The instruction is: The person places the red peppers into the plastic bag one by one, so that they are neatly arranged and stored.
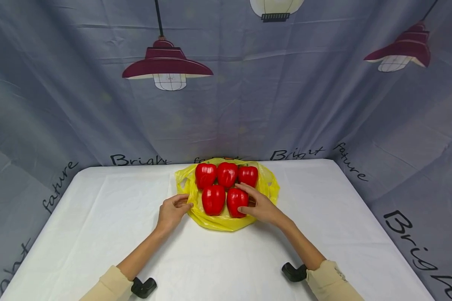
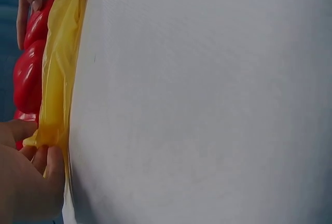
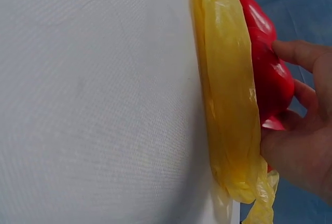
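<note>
Several glossy red bell peppers (image 1: 213, 200) sit in a yellow plastic bag (image 1: 226, 225) whose mouth is spread wide around them, three at the back and two in front. My right hand (image 1: 261, 205) holds the front right bell pepper (image 1: 236, 204), thumb on its near side and fingers reaching round behind. In the right wrist view the thumb lies against that pepper (image 3: 272, 86), above the bag's side (image 3: 231, 94). At the bag's left edge, my left hand (image 1: 172, 214) pinches the plastic (image 2: 54, 73) between thumb and fingers, as the left wrist view shows.
The bag lies near the back edge of a white-covered table (image 1: 116, 217). Behind it hangs a grey-blue curtain (image 1: 226, 108) printed with lamps and lettering. A black wrist mount (image 1: 144, 288) sticks out by the left cuff and another black mount (image 1: 294, 272) by the right.
</note>
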A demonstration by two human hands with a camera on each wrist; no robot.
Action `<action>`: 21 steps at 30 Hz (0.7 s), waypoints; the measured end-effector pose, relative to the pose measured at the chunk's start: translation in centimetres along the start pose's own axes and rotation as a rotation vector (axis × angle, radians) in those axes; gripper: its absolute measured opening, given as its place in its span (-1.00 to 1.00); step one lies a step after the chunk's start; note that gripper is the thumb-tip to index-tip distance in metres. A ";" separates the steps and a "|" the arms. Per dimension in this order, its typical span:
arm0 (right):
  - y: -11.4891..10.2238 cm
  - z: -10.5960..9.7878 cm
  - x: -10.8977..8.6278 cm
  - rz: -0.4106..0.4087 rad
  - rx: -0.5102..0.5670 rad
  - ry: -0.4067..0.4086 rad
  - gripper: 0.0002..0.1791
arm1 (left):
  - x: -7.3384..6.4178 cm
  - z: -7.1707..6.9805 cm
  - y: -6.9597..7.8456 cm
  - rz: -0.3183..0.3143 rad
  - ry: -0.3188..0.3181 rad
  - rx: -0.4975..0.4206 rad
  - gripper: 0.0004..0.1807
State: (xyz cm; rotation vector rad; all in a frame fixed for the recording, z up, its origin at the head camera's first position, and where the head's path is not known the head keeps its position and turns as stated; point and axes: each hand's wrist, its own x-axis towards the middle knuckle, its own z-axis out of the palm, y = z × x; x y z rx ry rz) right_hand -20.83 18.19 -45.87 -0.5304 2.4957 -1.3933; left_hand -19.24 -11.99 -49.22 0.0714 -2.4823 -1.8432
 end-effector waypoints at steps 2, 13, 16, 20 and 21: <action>-0.1 -0.1 -0.1 -0.006 -0.025 -0.002 -0.22 | 0.0 -0.2 0.0 -0.022 -0.031 -0.031 -0.60; -0.4 -0.5 -0.6 -0.067 -0.202 0.058 -0.37 | -0.6 -2.7 0.1 -0.060 -0.137 0.039 -0.48; -0.6 -0.7 -1.0 -0.098 -0.283 0.117 -0.47 | -0.8 -3.7 0.2 -0.041 -0.147 0.105 -0.48; -0.8 -1.1 -1.9 -0.139 -0.381 0.187 -0.54 | -1.2 -4.9 0.8 -0.001 -0.161 0.210 -0.48; -0.8 -1.3 -2.2 -0.144 -0.400 0.200 -0.54 | -1.3 -5.1 1.0 0.015 -0.160 0.240 -0.48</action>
